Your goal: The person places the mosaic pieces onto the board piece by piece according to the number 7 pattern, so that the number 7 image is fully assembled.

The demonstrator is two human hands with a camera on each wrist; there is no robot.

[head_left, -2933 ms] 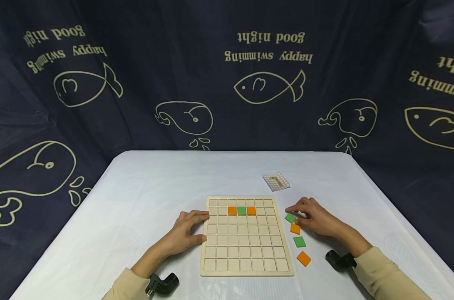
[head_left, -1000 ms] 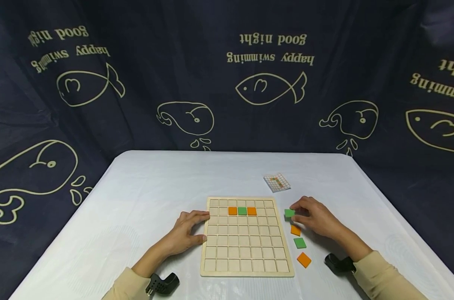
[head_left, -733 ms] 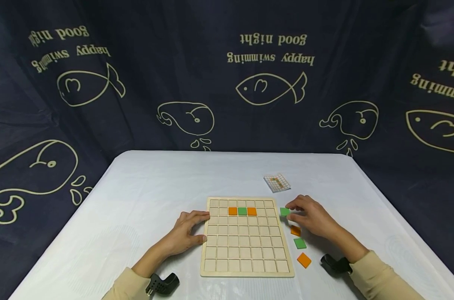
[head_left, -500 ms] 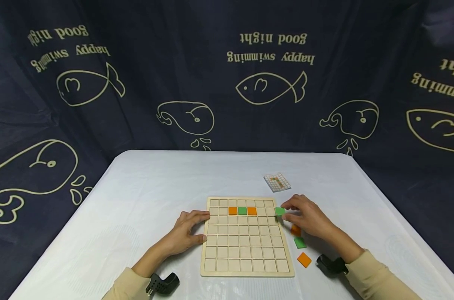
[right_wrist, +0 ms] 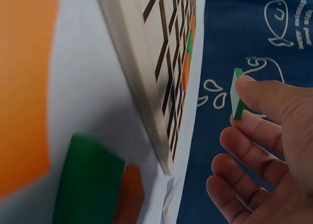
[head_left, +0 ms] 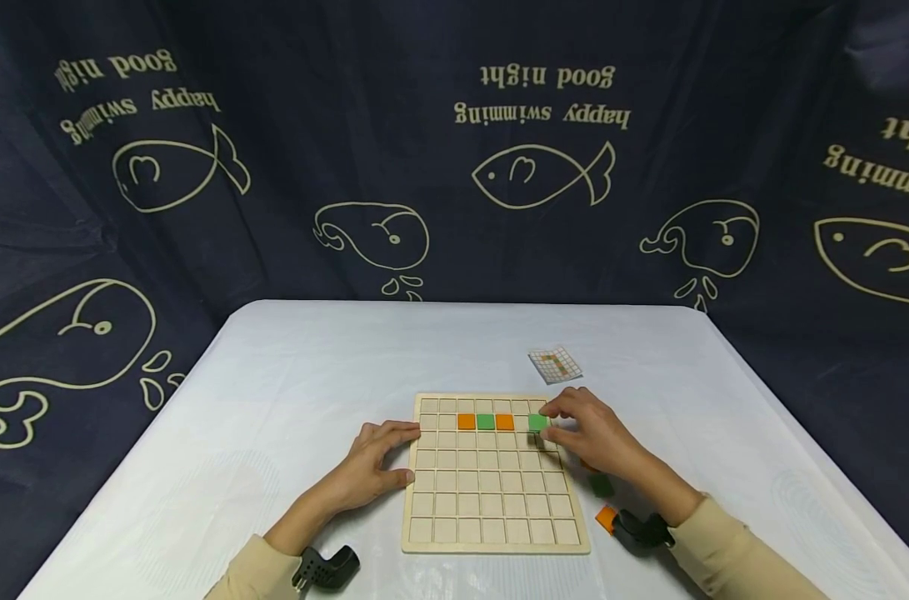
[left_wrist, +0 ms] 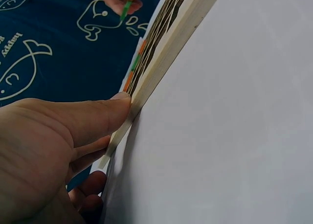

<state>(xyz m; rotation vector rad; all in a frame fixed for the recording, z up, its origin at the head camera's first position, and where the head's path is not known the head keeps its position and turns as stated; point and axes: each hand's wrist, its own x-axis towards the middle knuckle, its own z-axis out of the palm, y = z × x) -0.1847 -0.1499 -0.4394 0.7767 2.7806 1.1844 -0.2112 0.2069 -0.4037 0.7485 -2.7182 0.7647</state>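
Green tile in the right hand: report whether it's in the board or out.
Out. The right hand pinches the green tile, and the right wrist view shows a gap between it and the board.

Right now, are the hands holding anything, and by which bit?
The right hand pinches a green tile by opposite edges. The left hand touches the left edge of the board.

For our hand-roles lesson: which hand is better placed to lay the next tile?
Probably the right hand: it pinches a green tile above the board; the left hand touches the board's edge.
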